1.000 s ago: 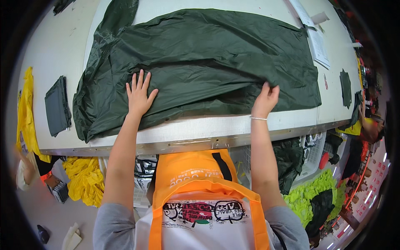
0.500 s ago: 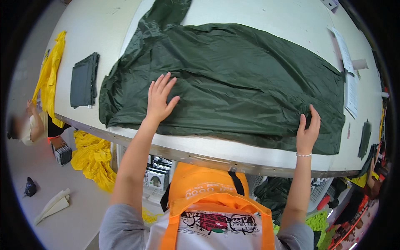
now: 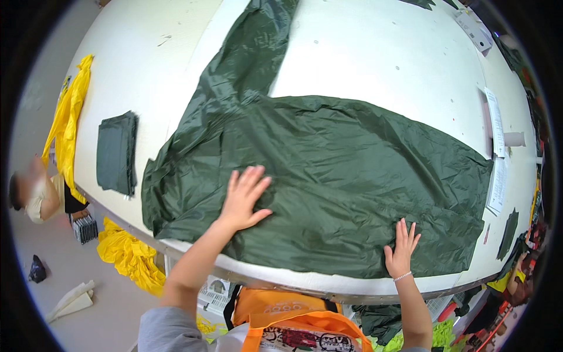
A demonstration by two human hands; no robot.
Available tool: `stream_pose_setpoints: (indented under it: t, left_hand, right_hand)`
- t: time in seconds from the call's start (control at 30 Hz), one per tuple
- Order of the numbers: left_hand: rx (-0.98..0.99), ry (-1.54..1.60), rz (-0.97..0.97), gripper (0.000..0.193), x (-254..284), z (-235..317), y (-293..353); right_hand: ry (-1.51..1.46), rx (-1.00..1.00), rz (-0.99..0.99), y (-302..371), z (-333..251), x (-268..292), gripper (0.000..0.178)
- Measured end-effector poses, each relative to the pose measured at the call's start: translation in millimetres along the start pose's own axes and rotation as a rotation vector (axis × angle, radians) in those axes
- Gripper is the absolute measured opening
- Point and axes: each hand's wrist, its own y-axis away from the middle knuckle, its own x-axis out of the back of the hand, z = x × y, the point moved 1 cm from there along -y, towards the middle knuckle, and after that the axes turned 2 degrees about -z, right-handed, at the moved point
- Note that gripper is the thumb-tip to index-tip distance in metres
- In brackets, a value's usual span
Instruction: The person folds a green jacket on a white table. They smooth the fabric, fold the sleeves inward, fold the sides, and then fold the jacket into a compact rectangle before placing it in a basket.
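Observation:
A dark green raincoat (image 3: pixel 328 176) of thin, shiny fabric lies spread and wrinkled along the table's front edge. One long sleeve-like part of it runs away from me at the upper left. My left hand (image 3: pixel 243 202) rests flat on the cloth left of the middle, fingers spread. Toward the right end, near the garment's front edge, my right hand (image 3: pixel 402 251) also lies on the fabric with its fingers stretched apart. Neither hand grips anything. Left of the raincoat sits a neat stack of folded dark green cloth (image 3: pixel 116 154).
Yellow garments hang over the white table's (image 3: pixel 363 64) left edge and lie in a yellow heap (image 3: pixel 130 255) below. Paper sheets (image 3: pixel 496 176), a white roll (image 3: pixel 515 139) and a dark green strip (image 3: pixel 508 234) are at the right. A person (image 3: pixel 44 193) stands at far left.
The view has tilted, showing more of the table's far side. My right hand has moved left along the cloth, its bent fingers now stretched out. My left hand has shifted slightly right.

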Motion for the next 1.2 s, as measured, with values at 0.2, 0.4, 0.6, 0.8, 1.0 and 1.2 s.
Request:
stream_pose_setpoints:
  t: [0.2,0.4,0.6,0.8,1.0,1.2]
  left_hand:
    - [0.268,-0.290,0.601,0.083,86.9,-118.2,-106.8]
    - [0.839,-0.015,0.172,0.123,117.4,-210.1,-176.7]
    - [0.830,-0.008,-0.017,0.060,104.5,-186.3,-182.3]
    - [0.692,-0.386,0.357,0.063,171.5,-120.0,-115.7]
    - [0.459,-0.686,0.568,0.033,197.8,-156.4,154.9]
    - [0.340,-0.350,0.501,0.040,122.7,-88.7,227.5]
  right_hand:
    - [-0.186,0.025,0.464,-114.2,43.6,77.4,0.059]
    - [0.458,0.041,0.187,-261.0,92.5,103.7,0.082]
    - [0.220,-0.149,-0.156,-280.8,117.7,127.1,0.070]
    - [0.448,-0.047,0.157,-162.6,171.5,132.7,0.031]
    - [0.437,-0.004,0.496,17.1,125.9,144.7,0.065]
    - [0.383,-0.056,0.523,126.9,115.6,84.7,0.060]
